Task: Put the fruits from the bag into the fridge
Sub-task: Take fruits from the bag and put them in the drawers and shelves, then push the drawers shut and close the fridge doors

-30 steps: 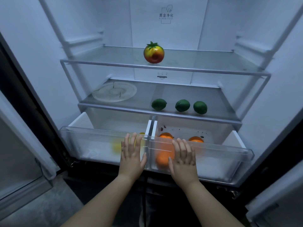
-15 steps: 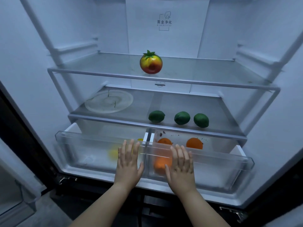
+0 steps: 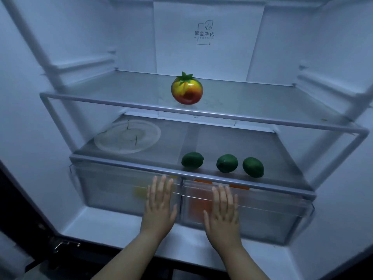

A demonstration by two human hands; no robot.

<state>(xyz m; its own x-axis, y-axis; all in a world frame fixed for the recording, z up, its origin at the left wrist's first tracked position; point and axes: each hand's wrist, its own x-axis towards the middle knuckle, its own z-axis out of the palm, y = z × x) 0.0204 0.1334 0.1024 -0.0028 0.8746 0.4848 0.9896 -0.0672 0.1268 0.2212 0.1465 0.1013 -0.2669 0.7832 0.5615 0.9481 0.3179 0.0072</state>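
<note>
While pressing flat and straight-fingered with left hand (image 3: 159,209) and right hand (image 3: 222,213), set apart, on the crisper drawers (image 3: 268,217), shoved from well out a second ago to nearly flush beneath the limes (image 3: 227,163), sealing oranges (image 3: 199,205) and a yellow fruit (image 3: 140,191) inside, probably finishing the stowing.

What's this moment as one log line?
left hand: flat on left drawer; right hand: flat on right drawer; both: nearly shut; oranges: inside right drawer
</note>
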